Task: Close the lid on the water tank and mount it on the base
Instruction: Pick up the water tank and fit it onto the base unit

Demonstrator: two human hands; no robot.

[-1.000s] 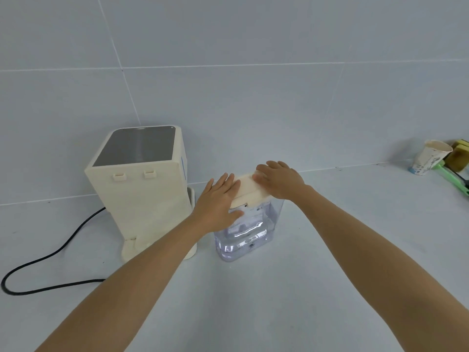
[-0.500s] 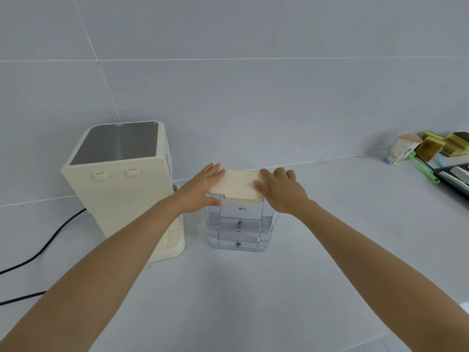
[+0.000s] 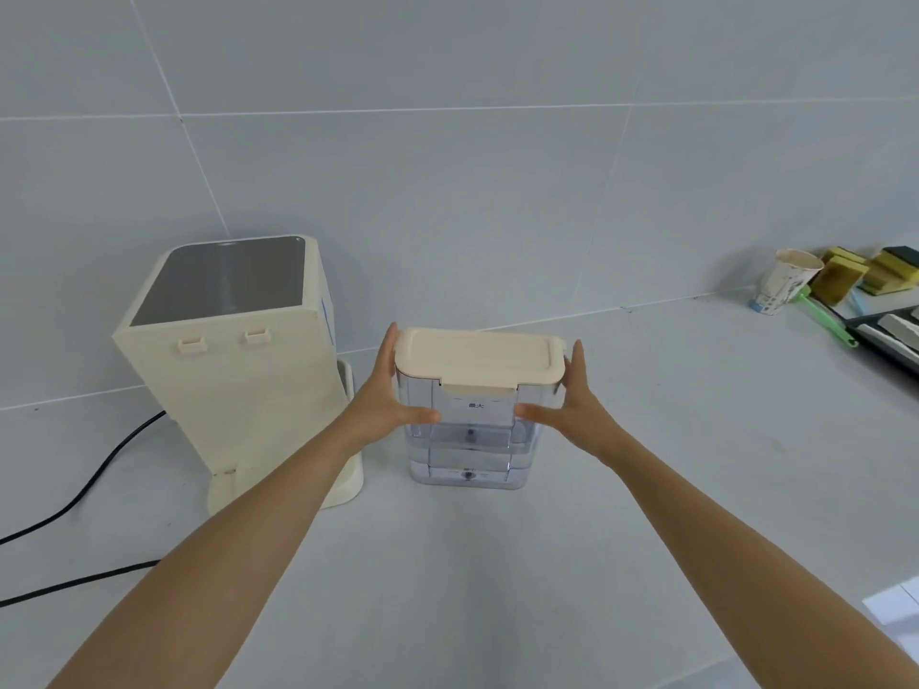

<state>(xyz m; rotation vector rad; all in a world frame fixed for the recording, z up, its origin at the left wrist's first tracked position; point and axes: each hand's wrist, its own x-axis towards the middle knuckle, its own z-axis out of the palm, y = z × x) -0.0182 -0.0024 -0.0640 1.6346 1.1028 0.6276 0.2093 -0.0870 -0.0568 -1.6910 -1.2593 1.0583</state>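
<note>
A clear water tank (image 3: 470, 442) with some water in it stands on the counter, its cream lid (image 3: 480, 358) lying flat and closed on top. My left hand (image 3: 385, 397) grips the tank's left side and my right hand (image 3: 572, 405) grips its right side, thumbs across the front wall. The cream dispenser body (image 3: 233, 350) stands just left of the tank, back towards me, with two small hooks near its top. Its low base (image 3: 345, 477) sticks out at the bottom right, partly hidden by my left forearm.
A black power cord (image 3: 89, 484) runs off to the left. At the far right stand a paper cup (image 3: 785, 285), yellow sponges (image 3: 865, 276), a green-handled tool (image 3: 828, 318) and a dark tray (image 3: 890, 340). A tiled wall rises close behind.
Both hands have come off the top of the lid and moved down to the tank's sides. The lid now lies flat. The camera view has shifted left and closer.
</note>
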